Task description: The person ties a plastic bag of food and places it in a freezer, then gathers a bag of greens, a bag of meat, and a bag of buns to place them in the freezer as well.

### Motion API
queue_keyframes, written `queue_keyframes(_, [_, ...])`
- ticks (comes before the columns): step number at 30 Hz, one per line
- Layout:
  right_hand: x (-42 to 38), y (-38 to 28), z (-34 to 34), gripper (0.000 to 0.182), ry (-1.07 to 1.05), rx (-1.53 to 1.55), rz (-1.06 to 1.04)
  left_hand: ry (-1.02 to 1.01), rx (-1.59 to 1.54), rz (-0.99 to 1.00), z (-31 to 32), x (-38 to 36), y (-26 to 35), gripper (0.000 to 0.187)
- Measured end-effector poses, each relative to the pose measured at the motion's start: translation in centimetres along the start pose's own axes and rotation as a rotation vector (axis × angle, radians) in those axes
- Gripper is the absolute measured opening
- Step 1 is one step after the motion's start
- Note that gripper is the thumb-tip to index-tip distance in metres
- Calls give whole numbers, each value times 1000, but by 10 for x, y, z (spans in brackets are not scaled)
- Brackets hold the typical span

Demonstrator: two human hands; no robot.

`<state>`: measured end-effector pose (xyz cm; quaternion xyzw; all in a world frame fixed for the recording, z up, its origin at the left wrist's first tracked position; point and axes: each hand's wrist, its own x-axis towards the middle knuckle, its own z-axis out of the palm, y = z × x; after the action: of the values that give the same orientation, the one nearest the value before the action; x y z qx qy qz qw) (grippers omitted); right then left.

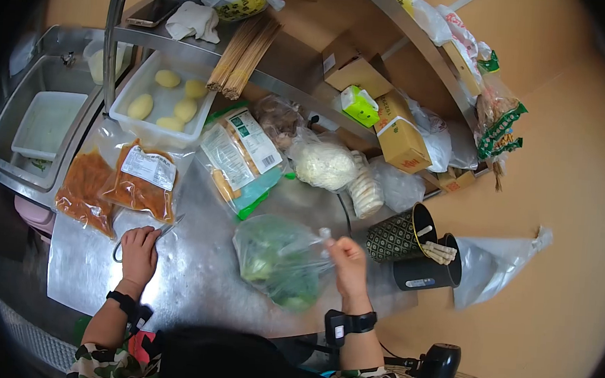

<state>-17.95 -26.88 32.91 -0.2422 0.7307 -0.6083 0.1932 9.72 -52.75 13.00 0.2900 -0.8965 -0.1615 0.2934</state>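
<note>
The neck of a clear bag of greens (275,261) is gripped in the closed fingers of the right hand (348,265), over the middle of the metal table (199,287). The left hand (140,253) is laid across a pair of scissors (172,225) — whether they are gripped cannot be told — just below two packets of orange food (144,194).

The clear bag (281,260) of green vegetables (261,267) bulges, neck bunched, right of partly hidden scissors (172,225).
</note>
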Motion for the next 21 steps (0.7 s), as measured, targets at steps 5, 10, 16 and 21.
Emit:
queue_keyframes(5, [-20,96,20,27,-401,-540,163,11,13,-49,4,3,1,36])
queue_keyframes(10, [-29,93,28,25,-476,-685,22,60,-169,37,12,21,10,36])
queue_keyframes(16, [-26,103,23,23,-414,-535,114,-384,-1117,-542,96,105,11,45])
queue_keyframes(21, [-27,110,18,23,-379,-427,155,-435,-1528,-1186,137,198,12,50])
